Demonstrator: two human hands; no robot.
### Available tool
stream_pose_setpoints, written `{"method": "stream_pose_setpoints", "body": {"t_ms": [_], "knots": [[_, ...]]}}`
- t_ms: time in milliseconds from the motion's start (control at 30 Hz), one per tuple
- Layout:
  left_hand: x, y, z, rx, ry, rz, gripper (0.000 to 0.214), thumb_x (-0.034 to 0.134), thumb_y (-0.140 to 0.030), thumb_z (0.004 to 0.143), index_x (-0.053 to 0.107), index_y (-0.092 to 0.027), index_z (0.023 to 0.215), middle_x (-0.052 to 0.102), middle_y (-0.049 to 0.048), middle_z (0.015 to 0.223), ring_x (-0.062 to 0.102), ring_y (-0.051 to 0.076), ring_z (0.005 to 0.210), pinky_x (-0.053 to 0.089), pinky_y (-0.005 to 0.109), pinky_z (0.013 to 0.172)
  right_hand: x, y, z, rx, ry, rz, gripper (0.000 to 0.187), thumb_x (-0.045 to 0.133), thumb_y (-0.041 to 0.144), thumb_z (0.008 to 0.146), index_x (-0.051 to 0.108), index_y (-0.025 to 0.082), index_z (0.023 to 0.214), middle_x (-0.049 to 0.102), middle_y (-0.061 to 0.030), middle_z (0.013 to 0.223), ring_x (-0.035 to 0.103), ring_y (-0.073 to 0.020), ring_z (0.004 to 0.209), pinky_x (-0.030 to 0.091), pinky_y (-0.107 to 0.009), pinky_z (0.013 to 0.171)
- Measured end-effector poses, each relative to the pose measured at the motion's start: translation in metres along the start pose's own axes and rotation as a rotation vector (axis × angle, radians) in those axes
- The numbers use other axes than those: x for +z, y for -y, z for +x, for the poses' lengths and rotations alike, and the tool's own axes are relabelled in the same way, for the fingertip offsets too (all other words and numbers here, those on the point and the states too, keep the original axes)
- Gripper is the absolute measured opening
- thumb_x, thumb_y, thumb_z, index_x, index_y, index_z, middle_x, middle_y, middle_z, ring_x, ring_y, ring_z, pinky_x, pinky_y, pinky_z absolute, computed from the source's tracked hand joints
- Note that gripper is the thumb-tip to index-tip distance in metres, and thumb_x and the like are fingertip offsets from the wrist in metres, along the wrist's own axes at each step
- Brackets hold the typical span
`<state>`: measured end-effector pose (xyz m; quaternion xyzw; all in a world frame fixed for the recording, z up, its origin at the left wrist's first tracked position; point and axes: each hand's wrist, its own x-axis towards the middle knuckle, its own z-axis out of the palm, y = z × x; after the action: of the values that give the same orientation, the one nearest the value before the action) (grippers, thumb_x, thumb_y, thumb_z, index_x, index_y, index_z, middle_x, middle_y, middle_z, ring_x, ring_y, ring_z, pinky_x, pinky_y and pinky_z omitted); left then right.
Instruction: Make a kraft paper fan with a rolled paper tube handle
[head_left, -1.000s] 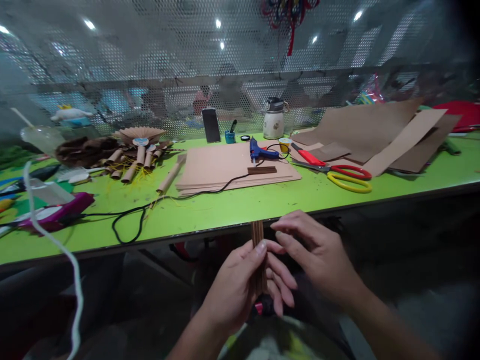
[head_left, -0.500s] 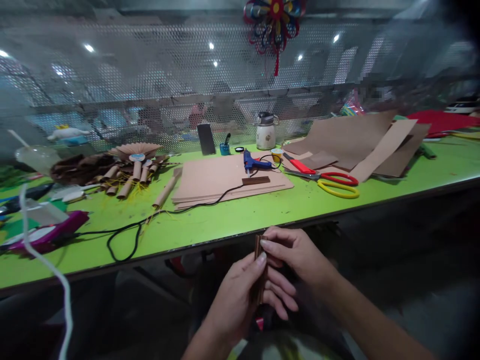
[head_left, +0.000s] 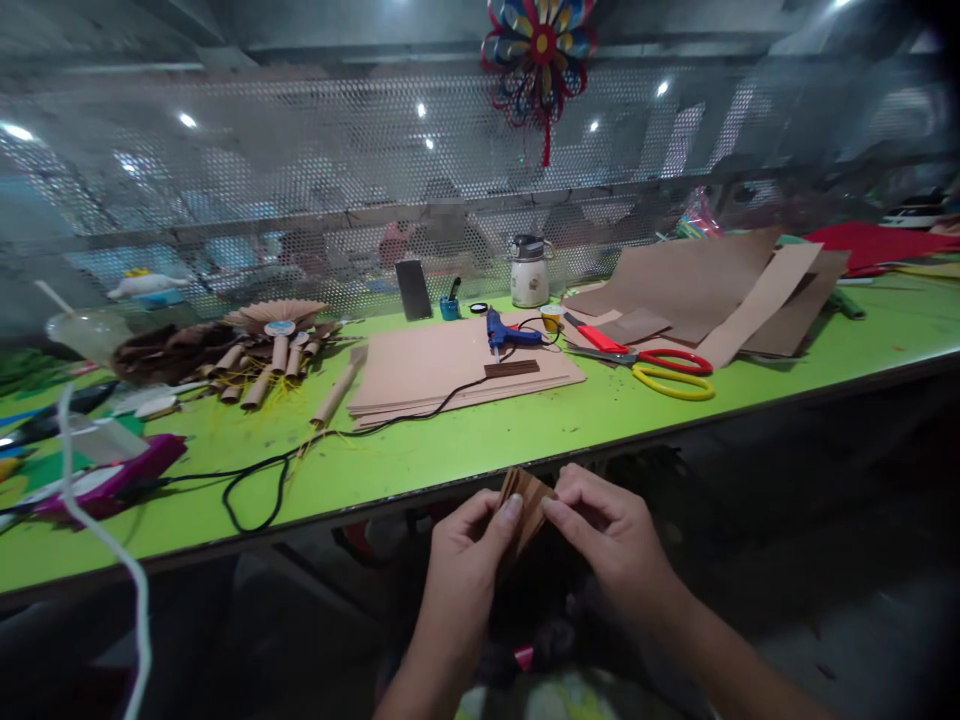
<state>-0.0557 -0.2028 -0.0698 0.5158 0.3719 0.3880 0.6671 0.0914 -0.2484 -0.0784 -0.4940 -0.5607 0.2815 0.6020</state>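
Note:
Between my two hands, just off the table's front edge, is a piece of brown pleated paper (head_left: 527, 500), partly fanned out. My left hand (head_left: 471, 545) pinches its folds between thumb and fingers. At the paper's right edge, the thumb and fingertips of my right hand (head_left: 611, 525) are closed on it. Beyond them a second folded strip of brown paper (head_left: 511, 369) lies on a stack of tan cardboard sheets (head_left: 420, 362). A blue glue gun (head_left: 514, 330) rests on the same stack, its nozzle near that strip.
On the green table (head_left: 465, 455) are large scissors (head_left: 652, 365), brown paper sheets (head_left: 690, 285), a flask (head_left: 529, 272), a blue jar (head_left: 450, 305) and a paper roll (head_left: 337, 388). Left stand paper fans with tube handles (head_left: 274, 350). A black cord (head_left: 255, 465) and white cable (head_left: 135, 570) cross the left side.
The pleated paper has opened from a narrow bundle into a partial fan. My right hand has moved rightward, away from my left, drawing its edge along. The view has tilted up slightly.

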Motion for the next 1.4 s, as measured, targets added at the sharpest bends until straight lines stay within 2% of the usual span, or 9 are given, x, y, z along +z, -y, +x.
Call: {"method": "stream_pose_setpoints", "body": {"t_ms": [133,233,467,567,633,800,1000,1200,1400], "knots": [[-0.002,0.003,0.002,-0.051,-0.029,-0.153,0.023,0.065,-0.038,0.08,0.064,-0.014,0.081,0.059,-0.0005,0.071,0.051,0.011,0.066,0.042,0.02,0.063,0.0,-0.005,-0.003,-0.028,-0.014,0.004,0.025,0.054,0.028,0.089,0.052,0.017,0.067,0.045,0.0003,0.068,0.042,-0.0125,0.065,0.034,-0.026,0.061],[-0.006,0.001,0.005,-0.032,-0.08,-0.132,0.025,0.066,-0.039,0.078,0.065,-0.014,0.081,0.06,-0.001,0.069,0.052,0.011,0.067,0.042,0.02,0.063,-0.001,-0.007,-0.005,-0.017,-0.011,-0.002,0.025,0.053,0.029,0.089,0.052,0.017,0.067,0.045,0.0,0.068,0.043,-0.013,0.065,0.034,-0.026,0.061],[-0.023,-0.016,0.016,0.146,-0.372,0.044,0.029,0.069,-0.042,0.074,0.062,-0.014,0.075,0.054,-0.0044,0.06,0.044,0.008,0.054,0.039,0.018,0.055,-0.011,-0.004,-0.005,0.059,-0.059,0.046,0.03,0.055,0.035,0.088,0.053,0.017,0.064,0.049,-0.0006,0.067,0.047,-0.0133,0.065,0.04,-0.025,0.062],[-0.018,-0.018,0.016,0.197,-0.341,0.09,0.031,0.069,-0.043,0.073,0.062,-0.014,0.074,0.056,-0.0022,0.064,0.047,0.01,0.059,0.04,0.019,0.056,-0.002,0.004,0.0,0.188,0.002,0.163,0.023,0.058,0.039,0.086,0.06,0.016,0.088,0.057,-0.0035,0.08,0.054,-0.0141,0.072,0.046,-0.024,0.064],[-0.009,-0.016,0.014,0.206,-0.277,0.116,0.03,0.067,-0.043,0.075,0.061,-0.014,0.074,0.056,-0.0011,0.066,0.049,0.012,0.064,0.041,0.02,0.059,0.009,0.01,0.004,0.233,0.086,0.28,0.032,0.062,0.039,0.083,0.059,0.017,0.105,0.062,-0.0064,0.094,0.059,-0.0168,0.084,0.05,-0.027,0.072],[0.004,-0.009,0.01,0.175,-0.198,0.058,0.031,0.063,-0.045,0.078,0.058,-0.015,0.07,0.053,-0.002,0.066,0.048,0.012,0.066,0.041,0.02,0.062,0.028,0.014,0.007,0.251,0.057,0.411,0.033,0.066,0.038,0.08,0.065,0.016,0.105,0.067,-0.0078,0.101,0.06,-0.0232,0.099,0.048,-0.036,0.091],[-0.003,-0.011,0.014,0.155,-0.197,0.108,0.04,0.059,-0.052,0.079,0.053,-0.016,0.064,0.046,-0.0026,0.06,0.043,0.011,0.06,0.037,0.021,0.057,0.02,0.002,-0.002,0.33,-0.003,0.362,0.036,0.067,0.043,0.078,0.068,0.015,0.102,0.069,-0.007,0.093,0.063,-0.0223,0.087,0.052,-0.034,0.08],[-0.009,-0.012,0.018,0.309,-0.255,0.466,0.041,0.054,-0.047,0.083,0.053,-0.016,0.057,0.043,-0.0027,0.054,0.039,0.011,0.056,0.031,0.021,0.053,0.015,0.0,-0.008,0.376,-0.051,0.287,0.039,0.07,0.047,0.074,0.069,0.013,0.094,0.067,-0.0053,0.077,0.058,-0.0157,0.065,0.049,-0.025,0.057],[-0.012,-0.013,0.021,0.41,-0.271,0.608,0.04,0.055,-0.042,0.083,0.049,-0.016,0.052,0.037,-0.0038,0.05,0.034,0.009,0.051,0.027,0.022,0.051,0.015,0.0,-0.007,0.391,-0.079,0.271,0.039,0.073,0.047,0.07,0.07,0.013,0.088,0.063,-0.0031,0.068,0.048,-0.0101,0.052,0.043,-0.021,0.047]]}}
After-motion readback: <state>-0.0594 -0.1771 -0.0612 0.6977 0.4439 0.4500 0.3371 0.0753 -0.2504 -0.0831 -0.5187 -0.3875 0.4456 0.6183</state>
